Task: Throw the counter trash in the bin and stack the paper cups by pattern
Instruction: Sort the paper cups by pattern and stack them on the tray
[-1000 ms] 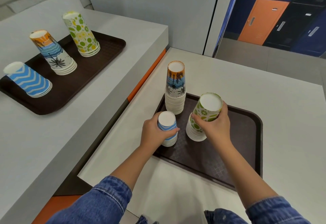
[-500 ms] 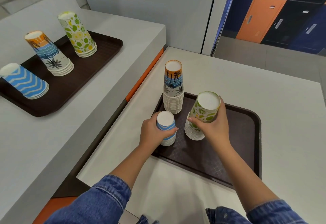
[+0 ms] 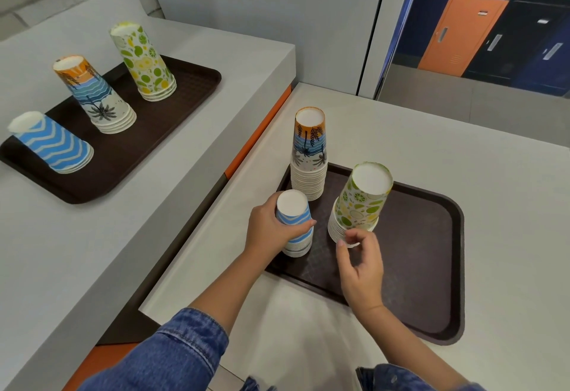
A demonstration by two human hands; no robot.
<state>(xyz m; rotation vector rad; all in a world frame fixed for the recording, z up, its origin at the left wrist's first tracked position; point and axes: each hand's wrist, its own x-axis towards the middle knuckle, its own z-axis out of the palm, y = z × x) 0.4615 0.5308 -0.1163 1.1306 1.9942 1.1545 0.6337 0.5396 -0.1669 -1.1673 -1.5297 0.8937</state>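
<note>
The left hand [image 3: 271, 233] grips the blue wave cup stack [image 3: 291, 208], its fingers [image 3: 305, 223] curled around it on the brown tray [image 3: 431, 267]. The fingers [image 3: 354, 235] of the right hand [image 3: 361, 267] are loosely curled just beside the base of the lime cup stack [image 3: 361, 202]. Whether they touch it, I cannot tell. The palm cup stack [image 3: 308, 156] stands behind the left fingers.

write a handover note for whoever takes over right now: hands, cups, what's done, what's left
Left hand grips the blue zigzag paper cup stack on the near brown plastic tray.
Right hand is loosely curled and empty, by the lime-print paper cup stack.
Palm-print paper cup stack stands behind them.
Done: these three are sorted by pattern.
Left: maybe merge the three short stacks on the far brown tray. No trash or bin in view.
</note>
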